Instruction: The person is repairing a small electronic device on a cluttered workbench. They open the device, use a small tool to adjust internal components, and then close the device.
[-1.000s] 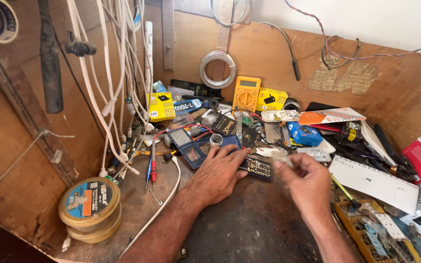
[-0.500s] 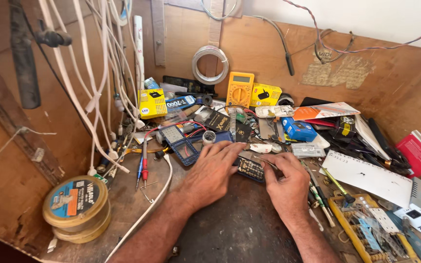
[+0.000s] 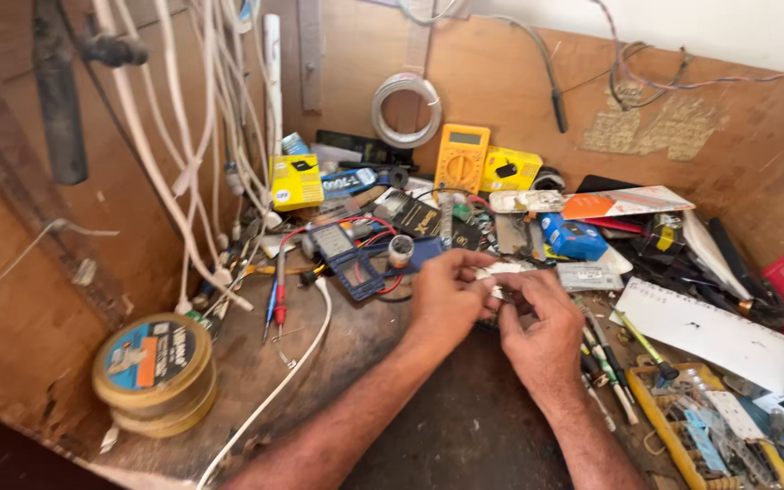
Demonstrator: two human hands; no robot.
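Both hands are bunched together over the middle of this crazy cluttered table (image 3: pixel 256 381). The left hand (image 3: pixel 445 295) has its fingers curled in, pinching one end of a small whitish part (image 3: pixel 507 269), and the right hand (image 3: pixel 542 322) pinches the other end, so the piece sits right between the two sets of fingertips, raised a bit off the table. Its long axis runs roughly left to right, hand to hand. Neither hand is really nearer; both are on it. A blue meter (image 3: pixel 348 259) lies just left of them, a yellow meter (image 3: pixel 462 156) stands farther back, and a tape roll (image 3: pixel 151 367) is well off to the left.
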